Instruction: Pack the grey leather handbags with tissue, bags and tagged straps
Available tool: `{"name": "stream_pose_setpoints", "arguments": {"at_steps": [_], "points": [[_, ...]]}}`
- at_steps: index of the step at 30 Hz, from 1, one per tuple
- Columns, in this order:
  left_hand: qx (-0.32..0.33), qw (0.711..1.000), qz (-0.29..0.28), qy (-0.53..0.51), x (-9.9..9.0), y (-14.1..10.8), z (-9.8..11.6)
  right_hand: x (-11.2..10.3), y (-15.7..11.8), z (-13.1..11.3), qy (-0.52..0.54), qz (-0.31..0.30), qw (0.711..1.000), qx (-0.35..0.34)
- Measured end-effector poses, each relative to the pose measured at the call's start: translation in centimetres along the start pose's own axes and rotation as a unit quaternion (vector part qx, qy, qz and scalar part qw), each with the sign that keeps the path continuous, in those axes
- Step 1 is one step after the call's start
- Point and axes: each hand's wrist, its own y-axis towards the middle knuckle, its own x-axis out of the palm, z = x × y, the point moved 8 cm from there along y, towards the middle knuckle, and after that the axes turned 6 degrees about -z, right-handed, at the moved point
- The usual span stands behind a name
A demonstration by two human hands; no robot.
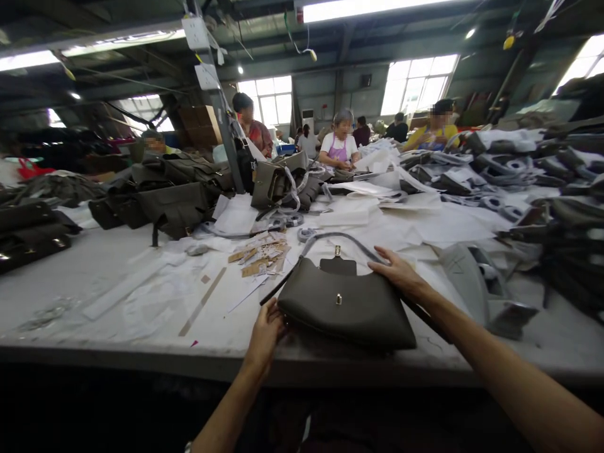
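Note:
A dark olive handbag lies at the table's front edge, its wrapped grey handle arching up behind it. The flap tab with a gold clasp sticks up at the back, and a small gold lock is on the front panel. My left hand grips the bag's lower left corner with bent fingers. At the upper right edge, my right hand rests on the bag near the handle's end, fingers apart.
Brown cardboard tags lie behind the bag to the left. Dark bags are heaped at the back left. White paper sheets and wrapped straps spread at the back right. Several people sit across the table. A grey wrapped piece lies right.

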Motion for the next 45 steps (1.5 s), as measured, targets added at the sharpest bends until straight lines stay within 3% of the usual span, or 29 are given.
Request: {"name": "stream_pose_setpoints", "arguments": {"at_steps": [2,3,5,7,9,10,13,16,21,25,28,30,34,39,42,45], "points": [[0.127,0.981,0.081,0.124,-1.7,-1.6,2.3,-0.3,0.2,-1.4,-0.1,0.02,0.995,-0.016],[0.211,0.95,0.113,0.201,-2.0,-2.8,4.2,-0.2,-0.3,-2.3,-0.138,0.028,0.989,-0.04],[0.372,0.852,0.117,0.349,-0.3,-5.3,8.1,0.8,-2.3,-4.5,-0.19,0.013,0.975,-0.114],[0.467,0.747,0.027,0.472,3.4,-6.5,10.3,2.9,-5.3,-6.4,-0.235,-0.054,0.95,-0.197],[0.481,0.664,-0.085,0.566,6.9,-6.0,10.7,5.1,-8.2,-7.4,-0.289,-0.121,0.913,-0.26],[0.469,0.638,-0.127,0.598,8.1,-5.3,10.6,6.0,-9.2,-7.5,-0.315,-0.144,0.896,-0.279],[0.401,0.592,-0.213,0.666,10.5,-2.5,9.0,7.8,-10.0,-6.5,-0.368,-0.174,0.869,-0.282],[0.346,0.558,-0.25,0.711,11.8,-0.6,6.7,9.0,-9.3,-4.8,-0.393,-0.173,0.859,-0.279],[0.311,0.533,-0.191,0.763,12.4,-0.5,3.7,10.2,-10.1,-2.8,-0.431,-0.071,0.829,-0.35],[0.344,0.525,-0.142,0.765,11.6,-2.5,2.1,10.6,-12.2,-2.1,-0.424,-0.009,0.812,-0.401],[0.367,0.52,-0.131,0.76,10.6,-3.6,1.3,10.9,-12.8,-2.1,-0.413,-0.038,0.814,-0.408],[0.377,0.522,-0.133,0.753,10.3,-3.6,1.0,11.1,-12.2,-2.4,-0.398,-0.073,0.832,-0.38],[0.372,0.552,-0.142,0.733,10.6,-2.9,0.6,12.3,-9.4,-3.4,-0.347,-0.168,0.877,-0.288],[0.37,0.577,-0.142,0.714,11.1,-2.8,0.1,14.6,-6.6,-4.6,-0.316,-0.228,0.893,-0.225],[0.398,0.566,-0.123,0.711,10.2,-3.3,0.2,15.1,-6.2,-4.6,-0.313,-0.243,0.895,-0.205],[0.439,0.543,-0.065,0.713,8.0,-3.9,0.9,15.0,-6.5,-4.5,-0.302,-0.254,0.9,-0.187]]}}
